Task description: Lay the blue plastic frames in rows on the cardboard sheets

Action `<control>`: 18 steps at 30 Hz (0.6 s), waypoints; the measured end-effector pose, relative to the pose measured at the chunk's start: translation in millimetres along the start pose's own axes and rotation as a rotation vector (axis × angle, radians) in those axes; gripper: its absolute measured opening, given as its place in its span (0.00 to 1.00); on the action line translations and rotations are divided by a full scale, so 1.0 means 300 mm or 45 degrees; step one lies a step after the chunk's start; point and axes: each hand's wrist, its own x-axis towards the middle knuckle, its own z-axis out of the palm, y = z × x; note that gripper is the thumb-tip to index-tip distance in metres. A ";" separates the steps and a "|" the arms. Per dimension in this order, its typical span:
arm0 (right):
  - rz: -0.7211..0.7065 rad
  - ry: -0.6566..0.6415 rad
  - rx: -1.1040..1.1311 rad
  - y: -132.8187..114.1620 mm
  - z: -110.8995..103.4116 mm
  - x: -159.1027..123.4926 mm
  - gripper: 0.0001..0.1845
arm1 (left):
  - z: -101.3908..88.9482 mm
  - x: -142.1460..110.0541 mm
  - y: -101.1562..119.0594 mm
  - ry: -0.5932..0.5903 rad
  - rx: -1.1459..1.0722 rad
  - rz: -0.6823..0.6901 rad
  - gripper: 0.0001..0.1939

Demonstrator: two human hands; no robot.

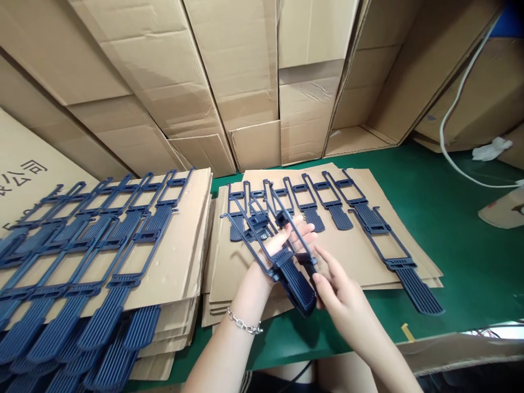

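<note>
Several dark blue plastic pieces, each a long open frame with a ribbed paddle end, are between my two hands. My left hand (281, 239) reaches under them, palm up, and holds a few stacked pieces (295, 281), their ribbed ends pointing toward me. With thumb and fingers closed, my right hand (336, 288) grips the ribbed end of another piece (305, 258), tilted beside the stack. Behind, a row of like pieces (335, 215) lies on a cardboard sheet (282, 301). One more piece (417, 289) lies at the sheet's right edge.
To the left, overlapping rows of the same pieces (102, 322) cover a stack of cardboard sheets (180, 278). Cardboard boxes (245, 71) stand along the back of the green table (470, 262). A white cable (444, 125) hangs at the right, and a small yellow scrap (406, 332) lies near the front edge.
</note>
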 end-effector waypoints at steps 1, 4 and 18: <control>0.033 0.000 0.136 0.011 -0.005 -0.002 0.28 | -0.003 -0.002 -0.005 -0.025 0.019 0.013 0.17; 0.109 0.101 0.362 0.055 -0.033 -0.015 0.24 | -0.015 -0.006 -0.016 -0.152 0.088 -0.054 0.19; 0.610 0.197 0.672 0.217 -0.148 -0.107 0.23 | -0.070 0.007 0.055 -0.193 -0.299 -0.113 0.15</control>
